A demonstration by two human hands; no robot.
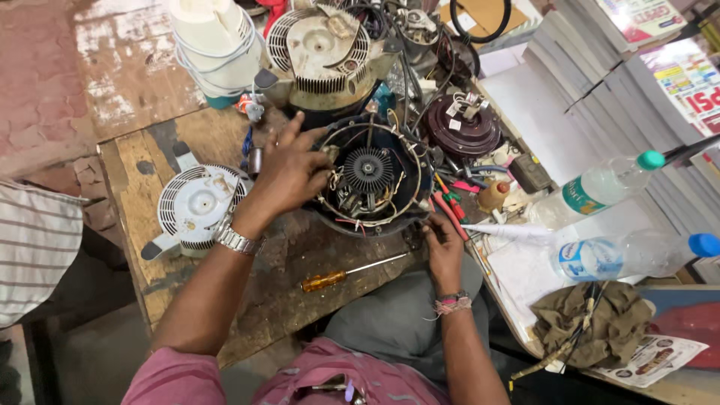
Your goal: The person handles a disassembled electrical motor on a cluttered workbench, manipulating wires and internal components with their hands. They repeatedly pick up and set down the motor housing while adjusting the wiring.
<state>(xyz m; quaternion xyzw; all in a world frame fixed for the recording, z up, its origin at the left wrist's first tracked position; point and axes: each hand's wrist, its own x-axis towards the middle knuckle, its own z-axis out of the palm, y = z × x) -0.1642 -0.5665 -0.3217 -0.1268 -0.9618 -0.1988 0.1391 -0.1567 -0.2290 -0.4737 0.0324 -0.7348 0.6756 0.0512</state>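
- Head view: my left hand (289, 171) lies on the left rim of the round motor housing (373, 178), fingers spread, fingertips reaching into the wires at its inner edge; pinching nothing that I can see.
- Left forearm comes up from bottom left, wrist bent to the right, metal watch (236, 241) on the wrist.
- My right hand (444, 244) sits at the housing's lower right edge, fingers curled downward; cannot tell whether it grips anything there.
- Right forearm runs almost straight up from the bottom, thread band (453, 304) on the wrist.
- Motor housing stands open side up on the wooden bench (150, 169), in the middle, small dark fan (368, 169) at its centre, loose wires around it.
- Screwdriver (352, 273) with amber handle lies on the bench between my arms, touching neither hand.
- White vented cover (196, 204) lies just left of my left wrist.
- Two plastic bottles (615, 255) lie at right, well apart from both hands.
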